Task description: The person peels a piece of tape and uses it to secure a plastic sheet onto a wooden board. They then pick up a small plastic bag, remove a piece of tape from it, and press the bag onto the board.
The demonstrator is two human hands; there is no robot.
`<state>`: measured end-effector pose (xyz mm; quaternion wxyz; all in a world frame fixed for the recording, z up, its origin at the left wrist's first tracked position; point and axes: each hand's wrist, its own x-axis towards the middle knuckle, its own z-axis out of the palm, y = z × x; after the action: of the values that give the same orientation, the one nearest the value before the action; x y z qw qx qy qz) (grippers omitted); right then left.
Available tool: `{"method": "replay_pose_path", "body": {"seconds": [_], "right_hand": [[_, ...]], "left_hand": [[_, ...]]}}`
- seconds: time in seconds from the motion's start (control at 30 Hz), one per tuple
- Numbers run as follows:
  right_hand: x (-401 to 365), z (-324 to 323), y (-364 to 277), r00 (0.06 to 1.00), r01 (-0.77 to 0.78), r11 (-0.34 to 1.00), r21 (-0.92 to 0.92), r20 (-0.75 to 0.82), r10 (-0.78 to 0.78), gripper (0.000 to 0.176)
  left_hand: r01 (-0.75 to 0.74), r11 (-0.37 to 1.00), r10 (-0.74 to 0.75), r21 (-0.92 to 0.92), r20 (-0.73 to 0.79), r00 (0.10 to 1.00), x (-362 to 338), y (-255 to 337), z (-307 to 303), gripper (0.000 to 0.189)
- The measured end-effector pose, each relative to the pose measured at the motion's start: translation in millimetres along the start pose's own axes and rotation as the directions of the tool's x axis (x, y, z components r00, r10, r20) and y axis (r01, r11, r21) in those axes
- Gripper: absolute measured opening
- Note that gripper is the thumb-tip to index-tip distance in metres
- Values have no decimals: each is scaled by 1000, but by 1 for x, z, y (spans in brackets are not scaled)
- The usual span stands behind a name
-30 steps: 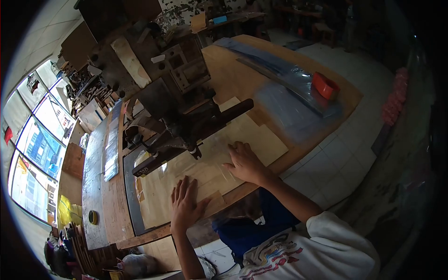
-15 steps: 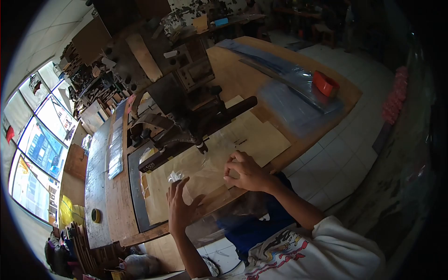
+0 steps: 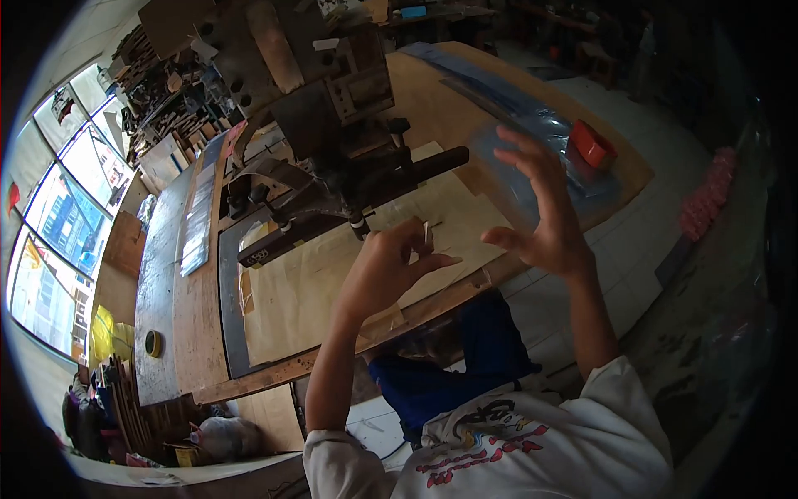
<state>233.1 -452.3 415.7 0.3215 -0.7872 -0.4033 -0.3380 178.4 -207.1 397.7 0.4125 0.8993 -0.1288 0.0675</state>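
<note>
My left hand [image 3: 384, 268] is over the pale sheet [image 3: 307, 312] on the press bed, in front of the dark bar [image 3: 391, 198]. Its fingers are curled and the thumb points right, apart from them. A thin pale sliver [image 3: 428, 233] shows at the fingertips; I cannot make out what it is. My right hand [image 3: 544, 220] is raised to the right of the bar, fingers spread and thumb out, holding nothing visible. Beyond it on the wooden table lie bluish clear plastic sheets [image 3: 511, 187] and a red tape-like ring [image 3: 592, 144].
A heavy dark press [image 3: 324, 91] stands over the bed. The wooden table edge [image 3: 291, 366] runs along my front. At left are a metal-grey worktop [image 3: 158, 291] with a small yellow-rimmed roll [image 3: 153, 343], and bundled scraps [image 3: 224, 438] below. Pink bundled material [image 3: 708, 195] lies far right.
My left hand has moved right and up, in front of the bar. My right hand has risen to the right and its fingers have spread. Crumpled clear film near the left fingers no longer shows there.
</note>
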Motion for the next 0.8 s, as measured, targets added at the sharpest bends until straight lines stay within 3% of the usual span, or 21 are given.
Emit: {"method": "replay_pose_path", "body": {"seconds": [0.07, 0.1, 0.17, 0.27, 0.3, 0.37, 0.47, 0.53, 0.63, 0.7, 0.8], "right_hand": [[31, -14, -9, 986, 154, 986, -66, 71, -149, 69], [39, -15, -3, 963, 128, 992, 3, 238, -125, 59], [49, -16, 7, 831, 43, 991, 125, 546, -105, 41], [60, -21, 12, 758, -283, 931, 230, 649, 70, 24], [62, -22, 16, 776, -251, 938, 239, 629, 47, 23], [60, -23, 24, 806, -204, 944, 259, 592, 12, 22], [68, -29, 16, 761, -178, 964, 197, 649, 8, 23], [70, -25, 4, 768, -112, 958, 262, 635, -84, 21], [65, -12, -12, 773, 6, 957, 289, 606, -188, 19], [66, -15, -13, 793, 101, 951, 293, 553, -255, 15], [60, -33, -16, 840, 92, 935, 342, 478, -257, 12]], "left_hand": [[-52, 999, 51, 10, 38, 998, 9, 13, -3, 38], [-53, 998, 51, 30, 54, 997, 11, 22, -6, 39], [-71, 997, 70, 22, 67, 995, 13, 30, -11, 37], [-44, 993, 49, -112, 40, 998, 11, 17, -20, 32], [-28, 984, 33, -179, 23, 999, 11, 13, -27, 30], [-32, 990, 33, -139, 8, 999, 7, 12, -41, 19], [2, 988, 2, -154, 26, 1000, 4, 19, -53, 14], [50, 979, -39, -198, 58, 998, 5, 21, -53, 13], [-116, 987, 119, -107, 17, 993, 3, 36, -43, 17], [-136, 990, 140, 43, -93, 986, -10, 44, -46, 21], [-209, 971, 232, 114, -248, 941, -37, 30, -58, 34]]}}
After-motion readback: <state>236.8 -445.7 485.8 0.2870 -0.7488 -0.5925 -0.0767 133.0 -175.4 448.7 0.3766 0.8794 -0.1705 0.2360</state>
